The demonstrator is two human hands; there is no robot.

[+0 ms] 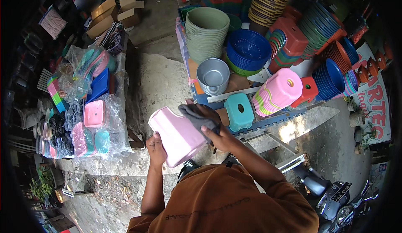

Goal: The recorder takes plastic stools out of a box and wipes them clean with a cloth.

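Observation:
A pale pink plastic stool [179, 134] is tilted on its side in front of my body. My left hand [157, 148] grips its near left edge, thumb on the outer face. In my right hand [216, 134] is a dark grey cloth [198, 117], pressed against the stool's right side. Just beyond that hand, a turquoise plastic stool [239, 113] with an oval hole stands at the table's front edge. To its right leans a nested stack of pink and lime stools [279, 90].
Metal pots [213, 76], blue basins [248, 46] and pale green buckets [207, 29] are stacked on the display table [267, 120]. Plastic-wrapped wares [94, 113] cover a left table. A metal frame [289, 162] stands near my right side, with a parked motorcycle [333, 198] behind.

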